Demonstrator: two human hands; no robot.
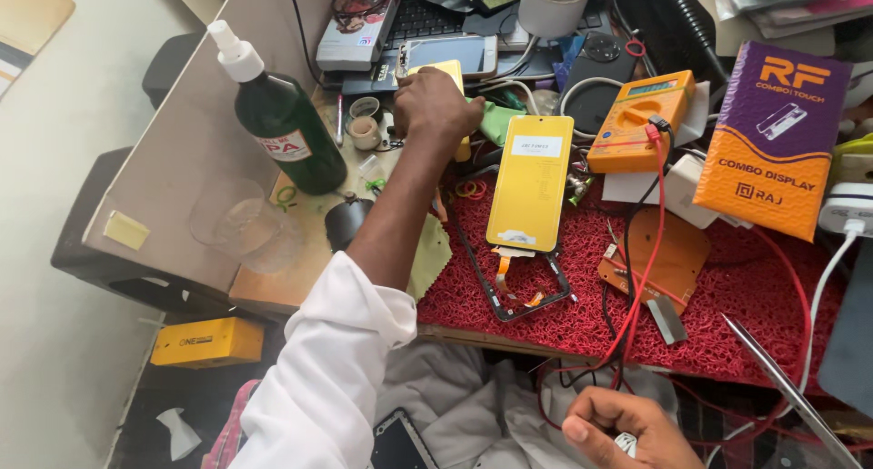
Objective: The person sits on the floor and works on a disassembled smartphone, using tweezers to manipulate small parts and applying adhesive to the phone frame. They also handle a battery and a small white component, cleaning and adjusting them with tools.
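Looking down from the head camera, we see our left hand (435,105) closed over a small yellow block (452,78) far across the red mat (727,305); our right hand (611,425), near us, pinches a small white piece (626,444).

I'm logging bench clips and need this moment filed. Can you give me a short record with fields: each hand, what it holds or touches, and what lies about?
left hand: reaches to the back of the bench, fingers closed on a yellow item; what it is cannot be told
right hand: low near the lap, curled around a small white object
centre: yellow-backed phone panel lies on the red mat, over a black phone frame
meter: orange multimeter with red lead
left side: dark green bottle with white nozzle
right side: orange and purple box
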